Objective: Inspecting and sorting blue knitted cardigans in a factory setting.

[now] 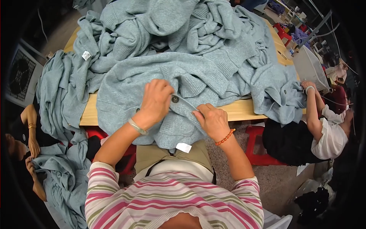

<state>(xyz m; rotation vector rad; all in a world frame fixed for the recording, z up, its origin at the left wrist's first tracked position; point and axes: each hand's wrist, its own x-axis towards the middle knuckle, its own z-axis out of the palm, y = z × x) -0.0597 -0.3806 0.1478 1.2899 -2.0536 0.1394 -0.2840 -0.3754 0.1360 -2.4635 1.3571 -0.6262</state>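
Note:
A grey-blue knitted cardigan lies over the table's near edge, its lower part hanging toward my lap. My left hand is closed on the upper end of its button band, beside a dark button. Farther down the same band, my right hand pinches the edge between thumb and fingers. The band runs taut between both hands. A second button shows partly by my left wrist. A white label hangs at the cardigan's bottom edge.
More grey-blue knitwear is heaped across the wooden table. One person at the left and another person at the right each handle similar garments. Red stools stand below the table; a white crate is at the right.

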